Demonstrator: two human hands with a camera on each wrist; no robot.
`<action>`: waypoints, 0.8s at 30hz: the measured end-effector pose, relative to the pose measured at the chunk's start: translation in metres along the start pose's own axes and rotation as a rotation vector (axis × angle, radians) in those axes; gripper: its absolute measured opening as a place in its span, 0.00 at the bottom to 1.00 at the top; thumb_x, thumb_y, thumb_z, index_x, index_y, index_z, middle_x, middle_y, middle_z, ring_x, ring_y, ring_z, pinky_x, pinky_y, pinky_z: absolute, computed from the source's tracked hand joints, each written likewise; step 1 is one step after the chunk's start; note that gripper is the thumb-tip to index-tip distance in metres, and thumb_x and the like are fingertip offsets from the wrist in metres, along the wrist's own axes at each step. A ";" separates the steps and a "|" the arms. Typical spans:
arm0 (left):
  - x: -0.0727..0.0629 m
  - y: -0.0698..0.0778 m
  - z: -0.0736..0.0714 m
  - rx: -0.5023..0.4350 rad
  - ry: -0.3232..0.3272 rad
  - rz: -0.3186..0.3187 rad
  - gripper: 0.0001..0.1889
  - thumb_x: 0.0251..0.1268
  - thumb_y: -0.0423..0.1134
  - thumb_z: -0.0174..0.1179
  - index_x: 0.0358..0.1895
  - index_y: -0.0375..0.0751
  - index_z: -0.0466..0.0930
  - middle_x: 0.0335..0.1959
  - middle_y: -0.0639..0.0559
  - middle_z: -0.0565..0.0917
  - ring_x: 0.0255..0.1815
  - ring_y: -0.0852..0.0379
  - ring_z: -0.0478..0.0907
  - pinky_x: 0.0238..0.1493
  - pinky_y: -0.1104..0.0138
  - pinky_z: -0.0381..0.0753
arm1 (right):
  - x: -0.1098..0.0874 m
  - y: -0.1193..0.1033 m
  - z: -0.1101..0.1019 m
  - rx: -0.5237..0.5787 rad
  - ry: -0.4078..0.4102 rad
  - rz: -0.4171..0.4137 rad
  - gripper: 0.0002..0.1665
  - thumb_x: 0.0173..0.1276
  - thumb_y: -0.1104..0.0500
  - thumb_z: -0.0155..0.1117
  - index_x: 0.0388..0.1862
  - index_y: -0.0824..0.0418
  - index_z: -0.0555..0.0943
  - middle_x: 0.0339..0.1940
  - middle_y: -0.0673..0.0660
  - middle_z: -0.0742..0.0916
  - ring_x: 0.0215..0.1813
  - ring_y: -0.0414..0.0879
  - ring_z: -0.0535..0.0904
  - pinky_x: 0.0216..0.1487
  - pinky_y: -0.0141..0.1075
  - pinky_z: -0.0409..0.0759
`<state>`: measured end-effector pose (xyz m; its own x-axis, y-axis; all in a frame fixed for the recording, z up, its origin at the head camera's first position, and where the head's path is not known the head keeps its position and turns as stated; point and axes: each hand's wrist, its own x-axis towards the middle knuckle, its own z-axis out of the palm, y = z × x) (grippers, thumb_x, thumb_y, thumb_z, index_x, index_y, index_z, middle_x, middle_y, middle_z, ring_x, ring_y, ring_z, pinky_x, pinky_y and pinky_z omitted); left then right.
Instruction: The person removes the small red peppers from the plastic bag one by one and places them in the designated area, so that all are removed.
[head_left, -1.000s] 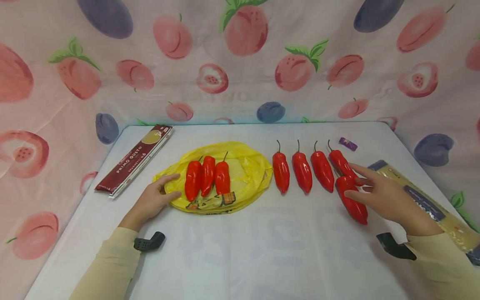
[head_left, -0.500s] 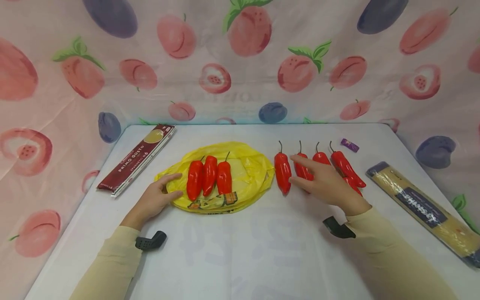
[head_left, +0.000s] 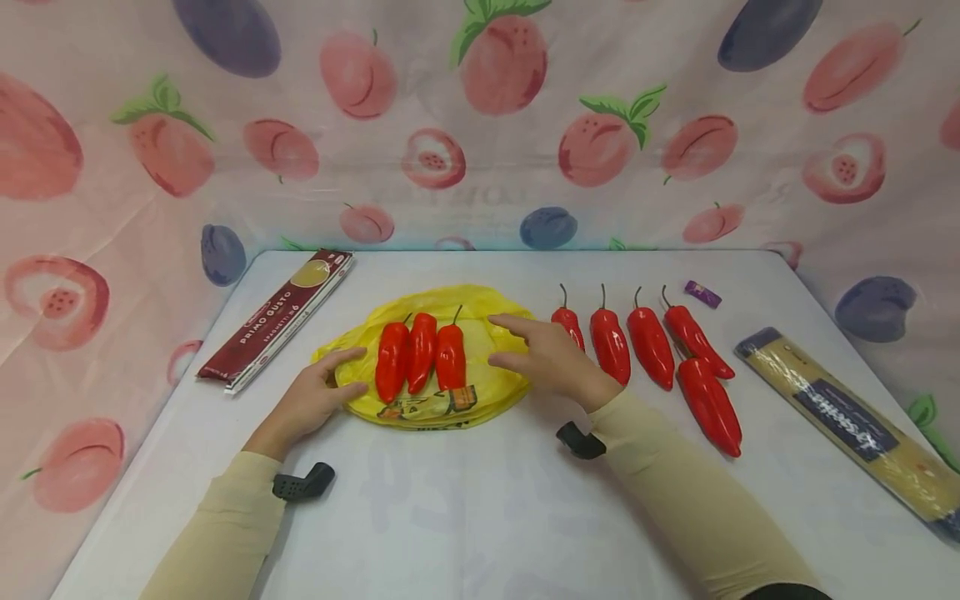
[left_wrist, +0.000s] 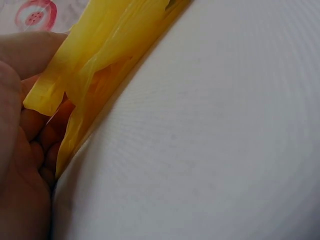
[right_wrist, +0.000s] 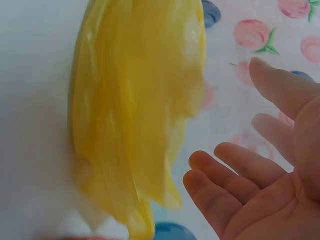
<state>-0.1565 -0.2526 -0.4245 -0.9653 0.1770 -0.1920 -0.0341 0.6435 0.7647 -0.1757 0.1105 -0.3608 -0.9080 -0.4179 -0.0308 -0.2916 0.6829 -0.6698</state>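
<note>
Three glossy red chili peppers [head_left: 422, 354] lie side by side on a flattened yellow plastic bag [head_left: 480, 308]. At the bag's left edge is my left hand [head_left: 311, 404], thumb and index finger spread apart. In the left wrist view, loose yellow plastic [left_wrist: 95, 60] hangs over the fingers of that hand. My right hand [head_left: 551, 358] is at the bag's right side with thumb and fingers extended towards it. The right wrist view shows those fingers [right_wrist: 240, 175] spread, apart from the yellow bag [right_wrist: 140, 100]. Behind the right hand, a single red pepper [head_left: 568, 321] is partly hidden.
More red peppers [head_left: 651, 346] stand in a row right of the bag, one lower pepper [head_left: 708, 404] nearest me. A spaghetti pack [head_left: 832, 408] lies at far right, a dark red spaghetti pack [head_left: 277, 321] at left. A small purple packet [head_left: 702, 293] lies at the back.
My right hand has moved left from the rightmost peppers, across the row, to the yellow bag's right side. The left hand stays at the bag's left edge.
</note>
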 end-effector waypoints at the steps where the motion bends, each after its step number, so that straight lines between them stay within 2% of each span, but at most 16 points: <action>1: 0.000 0.000 0.000 0.000 0.000 -0.003 0.36 0.67 0.53 0.64 0.75 0.48 0.65 0.77 0.38 0.59 0.77 0.34 0.51 0.69 0.33 0.52 | 0.003 -0.001 0.003 0.006 -0.004 0.001 0.37 0.68 0.47 0.68 0.74 0.51 0.71 0.70 0.56 0.77 0.69 0.56 0.73 0.60 0.50 0.79; 11: 0.000 0.000 0.000 -0.004 -0.004 -0.020 0.36 0.66 0.54 0.64 0.75 0.50 0.65 0.77 0.39 0.59 0.76 0.34 0.51 0.68 0.32 0.53 | 0.026 -0.017 0.033 0.064 -0.045 0.002 0.39 0.67 0.52 0.71 0.75 0.55 0.69 0.70 0.57 0.76 0.64 0.55 0.76 0.60 0.46 0.79; 16: -0.001 0.000 0.000 -0.008 -0.005 -0.023 0.36 0.66 0.54 0.64 0.75 0.50 0.65 0.77 0.39 0.59 0.76 0.34 0.51 0.68 0.31 0.52 | 0.033 -0.021 0.048 0.067 -0.064 -0.004 0.40 0.67 0.52 0.71 0.76 0.55 0.68 0.71 0.55 0.75 0.69 0.53 0.71 0.65 0.47 0.74; 20: -0.001 0.000 0.000 -0.006 -0.006 -0.018 0.36 0.66 0.54 0.64 0.75 0.50 0.65 0.77 0.39 0.59 0.77 0.34 0.50 0.68 0.31 0.52 | 0.035 -0.021 0.055 0.052 -0.067 -0.042 0.40 0.67 0.52 0.71 0.75 0.58 0.68 0.72 0.56 0.74 0.73 0.52 0.66 0.71 0.47 0.67; 24: -0.001 0.001 0.000 0.003 -0.004 -0.005 0.36 0.67 0.54 0.64 0.75 0.49 0.65 0.77 0.38 0.59 0.77 0.33 0.50 0.68 0.31 0.52 | 0.035 -0.021 0.059 0.016 -0.079 -0.025 0.42 0.67 0.50 0.72 0.76 0.57 0.67 0.72 0.57 0.74 0.73 0.52 0.66 0.71 0.46 0.66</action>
<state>-0.1554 -0.2523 -0.4230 -0.9641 0.1765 -0.1985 -0.0383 0.6469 0.7616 -0.1840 0.0459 -0.3911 -0.8739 -0.4808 -0.0722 -0.3078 0.6622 -0.6832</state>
